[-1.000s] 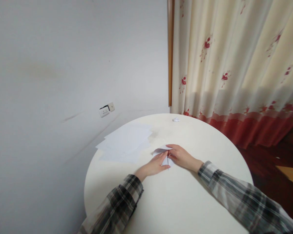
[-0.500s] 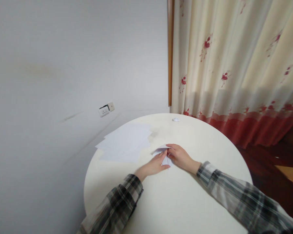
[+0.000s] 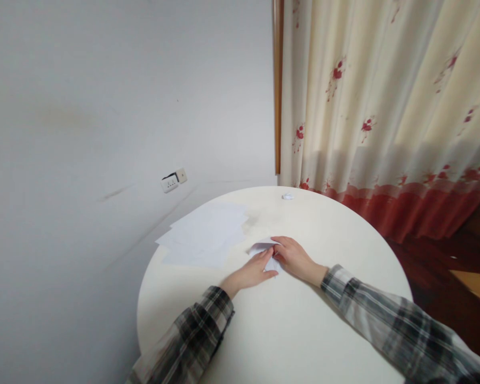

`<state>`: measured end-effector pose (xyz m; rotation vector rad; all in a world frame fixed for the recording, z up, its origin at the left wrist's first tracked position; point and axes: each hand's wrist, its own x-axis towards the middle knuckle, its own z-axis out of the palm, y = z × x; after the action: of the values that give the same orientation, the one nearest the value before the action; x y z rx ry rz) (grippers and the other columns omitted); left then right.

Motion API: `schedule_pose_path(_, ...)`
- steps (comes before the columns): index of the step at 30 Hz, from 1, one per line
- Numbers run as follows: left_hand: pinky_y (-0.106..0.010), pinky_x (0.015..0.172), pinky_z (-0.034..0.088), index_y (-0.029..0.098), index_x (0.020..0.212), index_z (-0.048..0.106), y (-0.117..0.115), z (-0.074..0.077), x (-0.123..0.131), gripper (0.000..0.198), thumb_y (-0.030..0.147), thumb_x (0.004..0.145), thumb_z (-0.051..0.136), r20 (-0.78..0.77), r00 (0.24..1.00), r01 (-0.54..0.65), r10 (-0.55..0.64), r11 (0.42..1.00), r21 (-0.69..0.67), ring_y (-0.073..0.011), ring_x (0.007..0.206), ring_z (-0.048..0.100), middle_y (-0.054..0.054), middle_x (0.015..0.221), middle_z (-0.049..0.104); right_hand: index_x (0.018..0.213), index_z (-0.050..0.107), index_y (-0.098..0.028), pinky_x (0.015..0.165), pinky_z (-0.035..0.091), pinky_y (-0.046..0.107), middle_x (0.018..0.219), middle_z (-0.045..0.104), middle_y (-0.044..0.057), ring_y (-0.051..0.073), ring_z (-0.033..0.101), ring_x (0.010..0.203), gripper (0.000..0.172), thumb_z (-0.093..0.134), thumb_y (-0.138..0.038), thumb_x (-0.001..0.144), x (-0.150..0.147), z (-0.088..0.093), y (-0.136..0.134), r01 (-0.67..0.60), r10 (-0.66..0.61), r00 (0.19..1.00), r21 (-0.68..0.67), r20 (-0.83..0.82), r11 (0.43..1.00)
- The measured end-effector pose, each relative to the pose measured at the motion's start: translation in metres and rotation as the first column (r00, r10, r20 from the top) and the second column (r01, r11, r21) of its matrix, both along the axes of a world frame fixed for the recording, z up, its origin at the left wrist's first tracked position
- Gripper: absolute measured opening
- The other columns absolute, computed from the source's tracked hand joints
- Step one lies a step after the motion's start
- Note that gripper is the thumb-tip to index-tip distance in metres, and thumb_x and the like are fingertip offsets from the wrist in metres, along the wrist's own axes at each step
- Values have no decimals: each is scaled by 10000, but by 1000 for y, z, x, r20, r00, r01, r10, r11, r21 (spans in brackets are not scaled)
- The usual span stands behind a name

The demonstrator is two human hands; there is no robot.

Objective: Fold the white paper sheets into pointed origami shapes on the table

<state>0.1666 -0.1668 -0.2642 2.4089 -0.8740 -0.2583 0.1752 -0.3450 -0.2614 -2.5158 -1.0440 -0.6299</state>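
A folded white paper [image 3: 262, 246] lies near the middle of the round white table [image 3: 324, 224], under both hands. My left hand [image 3: 253, 271] rests on its lower left part, thumb and fingers holding it against the table. From the right, my right hand [image 3: 294, 256] grips the paper, its fingers closed on the folded part beside my left fingertips. One flap of the paper stands up at the upper left. The fingers hide the centre of the paper.
Several loose white sheets [image 3: 206, 234] lie overlapping on the table's left side. A small crumpled white paper [image 3: 288, 196] sits by the far edge. Behind are a wall with a socket [image 3: 170, 184] and a flowered curtain [image 3: 356, 106].
Both hands keep nearly the same places on the paper. The right fingers have shifted very slightly at the fold.
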Motion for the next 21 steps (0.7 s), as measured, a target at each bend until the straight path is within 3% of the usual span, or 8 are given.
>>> schedule_pose_path(6,-346,970,306,157,1254,269,-1,3,-17,564,281,771,530,89,993,-57,74,982,-178,-230,1144,404,-123,1253,424,889,558,-149,869,398,382,1174,503,120,224,447,1079,144,481,-132,768,1,-3,1,-4,5,1000,13,-27,1000)
schedule_pose_path(10,-324,849,403,181,1080,381,-2,4,-27,346,255,778,534,160,976,-119,148,976,-181,-204,961,519,-69,1050,526,861,556,-149,872,391,379,1179,496,118,219,432,1096,125,469,-133,774,0,-2,1,-6,7,999,8,-41,1000)
schedule_pose_path(15,-287,928,353,223,1024,482,-2,4,-27,202,227,822,492,311,950,27,12,992,-122,-161,1046,462,-24,1100,492,862,556,-138,868,392,355,1175,496,115,211,441,1075,144,470,-104,752,2,-3,1,7,-8,999,-14,-32,1000)
schedule_pose_path(21,-265,950,344,229,1040,528,0,1,-23,201,254,855,454,374,927,56,-31,997,-56,-145,1072,452,-21,1155,477,856,556,-133,861,398,351,1169,499,118,217,447,1061,137,474,-116,748,1,-3,1,20,-21,999,-26,-38,999)
